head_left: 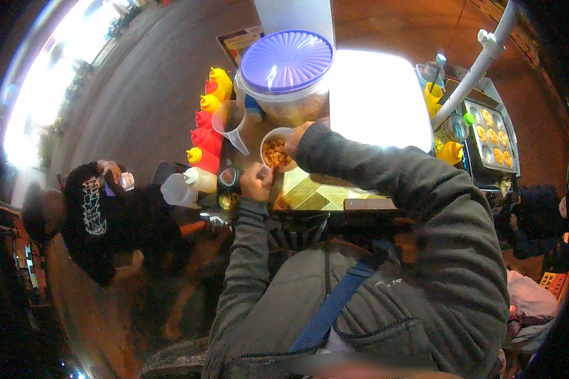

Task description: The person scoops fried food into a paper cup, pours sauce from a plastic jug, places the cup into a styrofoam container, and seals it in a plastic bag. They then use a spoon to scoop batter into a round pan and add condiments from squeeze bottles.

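Note:
A white cup of orange-brown food pieces (275, 153) is held over the counter, below a large clear tub with a purple ribbed lid (286, 58). My right hand (299, 138) is closed on the cup's upper right rim. My left hand (255, 184) is closed at the lower left of the cup, on something pale that I cannot make out. A dark round container (230, 177) sits left of that hand, and an empty clear measuring jug (229, 126) stands above it.
Red and yellow squeeze bottles (205, 139) line the left edge; a white board (378, 95) lies right. A grey pole (461, 88) crosses near a cooking tray (492, 138). A person in black (101, 227) is at the left; others are at the right.

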Tool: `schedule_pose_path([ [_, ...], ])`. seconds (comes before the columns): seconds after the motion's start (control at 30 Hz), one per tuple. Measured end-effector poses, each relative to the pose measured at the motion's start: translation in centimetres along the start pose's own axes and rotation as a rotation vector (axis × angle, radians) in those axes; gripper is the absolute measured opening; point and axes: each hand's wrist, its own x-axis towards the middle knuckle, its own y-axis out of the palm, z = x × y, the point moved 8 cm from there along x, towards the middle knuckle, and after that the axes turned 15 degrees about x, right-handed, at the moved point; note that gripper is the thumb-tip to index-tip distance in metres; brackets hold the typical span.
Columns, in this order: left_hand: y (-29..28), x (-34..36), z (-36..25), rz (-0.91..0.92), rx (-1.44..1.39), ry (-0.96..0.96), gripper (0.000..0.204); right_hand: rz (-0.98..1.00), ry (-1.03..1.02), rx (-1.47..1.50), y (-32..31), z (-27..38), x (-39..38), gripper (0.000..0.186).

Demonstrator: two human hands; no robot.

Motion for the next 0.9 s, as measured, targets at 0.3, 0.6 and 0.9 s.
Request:
schedule_pose_path([
  [0.3, -0.8, 0.3, 0.9, -0.16, 0.027, -0.055, 0.036, -0.114, 0.059, 0.232, -3.4, -2.2, -0.3, 0.022],
  [0.6, 0.4, 0.6, 1.8, 0.046, -0.16, -0.246, 0.038, -0.249, -0.086, 0.134, -6.9, 0.6, -2.9, 0.021],
  [0.9, 1.5, 1.2, 3.0, 0.058, -0.29, -0.357, 0.044, 0.021, -0.089, -0.047, -8.6, -1.9, -1.7, 0.024],
])
